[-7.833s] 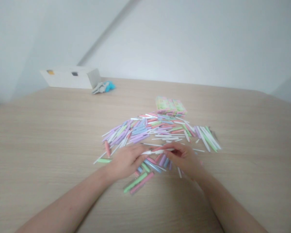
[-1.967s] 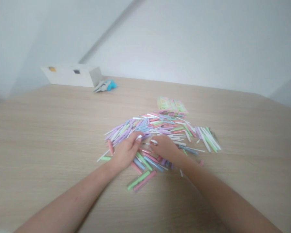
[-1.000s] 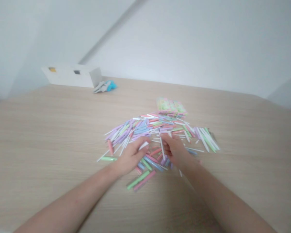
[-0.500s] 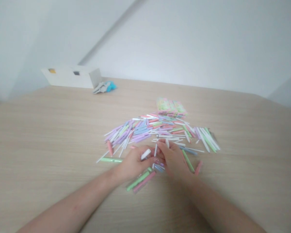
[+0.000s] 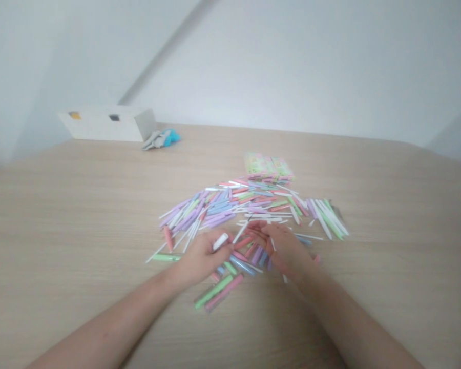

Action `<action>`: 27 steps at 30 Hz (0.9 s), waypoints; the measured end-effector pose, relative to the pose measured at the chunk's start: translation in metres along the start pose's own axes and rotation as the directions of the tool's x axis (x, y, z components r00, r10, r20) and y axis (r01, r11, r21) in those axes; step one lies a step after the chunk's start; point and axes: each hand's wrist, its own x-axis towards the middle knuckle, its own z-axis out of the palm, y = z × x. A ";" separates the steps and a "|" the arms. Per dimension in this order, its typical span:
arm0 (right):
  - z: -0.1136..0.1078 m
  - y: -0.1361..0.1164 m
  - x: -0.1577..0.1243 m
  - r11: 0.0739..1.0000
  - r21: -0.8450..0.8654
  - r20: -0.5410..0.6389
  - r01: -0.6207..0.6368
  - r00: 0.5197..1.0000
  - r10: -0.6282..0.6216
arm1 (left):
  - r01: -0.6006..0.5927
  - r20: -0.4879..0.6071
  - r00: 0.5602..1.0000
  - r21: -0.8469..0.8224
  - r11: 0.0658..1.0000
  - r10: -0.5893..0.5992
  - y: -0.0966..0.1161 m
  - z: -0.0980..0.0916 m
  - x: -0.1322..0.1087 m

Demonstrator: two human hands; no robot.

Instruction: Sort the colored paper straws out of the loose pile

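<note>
The white tube (image 5: pixel 220 241) shows, in the head view, in our left hand (image 5: pixel 203 257), whose thumb and fingers close narrowly on it above the scattered coloured sticks (image 5: pixel 219 209). A thin white stick (image 5: pixel 241 230) with a dark tip slants from beside that thumb toward our right hand (image 5: pixel 282 248). Our right fingers curl loosely; we cannot tell whether they hold anything. Beyond the sticks we see stacked packets (image 5: pixel 269 166), and farther left on the table (image 5: pixel 80 205), a white box (image 5: pixel 103 125) beside a grey-and-blue bundle (image 5: pixel 161 138).
</note>
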 end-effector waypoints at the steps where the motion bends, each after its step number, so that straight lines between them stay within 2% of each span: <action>1: 0.001 -0.001 -0.001 1.000 0.000 0.014 0.007 1.000 -0.007 | 0.006 0.001 1.000 -0.016 1.000 -0.006 0.001 0.000 0.000; 8: 0.001 -0.007 -0.007 0.999 -0.034 0.069 0.007 0.998 -0.004 | -0.005 0.006 1.000 -0.072 0.997 0.005 0.004 -0.002 -0.001; 13: -0.002 -0.006 -0.006 0.996 0.002 0.077 0.087 0.993 -0.087 | -0.066 -0.040 0.997 -0.026 0.997 0.065 0.002 -0.005 0.000; 19: -0.001 -0.008 -0.007 0.999 -0.039 0.126 0.001 0.992 0.004 | -0.079 -0.068 0.995 0.013 0.997 0.080 0.000 -0.007 0.001; 27: 0.003 -0.013 -0.011 0.998 -0.060 0.123 -0.004 0.992 0.011 | -0.109 -0.076 0.991 0.039 0.993 0.112 -0.005 -0.011 0.003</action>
